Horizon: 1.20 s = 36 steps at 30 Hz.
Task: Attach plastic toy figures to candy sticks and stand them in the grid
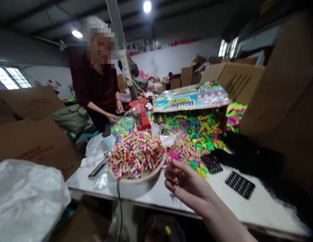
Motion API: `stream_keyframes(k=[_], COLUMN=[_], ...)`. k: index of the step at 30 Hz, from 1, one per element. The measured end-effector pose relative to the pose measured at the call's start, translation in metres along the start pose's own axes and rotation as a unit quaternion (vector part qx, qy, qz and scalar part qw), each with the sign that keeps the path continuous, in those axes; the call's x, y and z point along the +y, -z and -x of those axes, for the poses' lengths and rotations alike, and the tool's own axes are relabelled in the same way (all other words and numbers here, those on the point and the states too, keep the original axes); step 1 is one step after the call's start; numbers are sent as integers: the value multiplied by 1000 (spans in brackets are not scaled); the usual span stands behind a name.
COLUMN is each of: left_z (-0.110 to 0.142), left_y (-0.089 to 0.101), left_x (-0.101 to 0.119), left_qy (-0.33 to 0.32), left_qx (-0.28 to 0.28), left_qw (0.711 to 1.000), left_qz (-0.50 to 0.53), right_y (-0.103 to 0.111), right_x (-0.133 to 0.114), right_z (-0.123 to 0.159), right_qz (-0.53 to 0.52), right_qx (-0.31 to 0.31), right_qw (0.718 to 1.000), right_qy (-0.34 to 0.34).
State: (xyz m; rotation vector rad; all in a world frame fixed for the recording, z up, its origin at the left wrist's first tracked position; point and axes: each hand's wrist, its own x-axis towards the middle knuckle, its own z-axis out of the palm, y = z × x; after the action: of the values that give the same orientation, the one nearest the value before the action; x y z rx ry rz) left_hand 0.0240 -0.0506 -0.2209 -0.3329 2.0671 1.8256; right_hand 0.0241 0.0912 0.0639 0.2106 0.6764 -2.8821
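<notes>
Right hand (pixel 183 181) fingers pinched on a small pink piece (pixel 174 155), lying roughly crosswise, beside the heaped bowl (pixel 136 185)

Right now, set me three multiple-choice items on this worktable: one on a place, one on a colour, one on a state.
1. Where does the bowl of small sweets stand?
A. at the table's near edge
B. on the floor
C. inside a carton

2. What colour is the small piece pinched in the right hand?
A. black
B. pink
C. white

3. How does the printed box lie?
A. sealed and upright
B. tipped, with bright pieces spilling out
C. crushed flat

Answers: 1 A, the bowl sits by the white table's front edge. 2 B, the fingertips hold a pink bit. 3 B, neon pieces pour from under it.
</notes>
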Motion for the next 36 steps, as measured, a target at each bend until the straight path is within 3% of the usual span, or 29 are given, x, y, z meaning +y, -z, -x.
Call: stream_keyframes(k=[3,8,12,15,20,27,31,36], left_z=[9,9,4,0,-3,0,7,9], left_y=[11,17,18,17,15,20,24,23], left_x=[-22,-28,-30,-34,-36,-29,-17,-12], left_qy=[43,-7,16,38,49,72,90,94], left_qx=[-16,-62,-51,-37,-43,-81,-131,-140], left_qw=[999,994,991,989,980,967,960,961], left_qz=[-10,92,124,136,189,229,230,218], right_y=[14,28,35,37,38,52,62,75], right_x=[14,27,29,25,17,14,7,-5], right_z=[-5,-14,-24,-27,-19,10,20,23], right_qz=[-38,29,196,261,303,254,237,243], right_qx=[-9,67,162,185,205,206,213,239], right_qw=[999,993,935,894,863,888,885,866], right_qy=[17,96,248,314,349,323,340,367])
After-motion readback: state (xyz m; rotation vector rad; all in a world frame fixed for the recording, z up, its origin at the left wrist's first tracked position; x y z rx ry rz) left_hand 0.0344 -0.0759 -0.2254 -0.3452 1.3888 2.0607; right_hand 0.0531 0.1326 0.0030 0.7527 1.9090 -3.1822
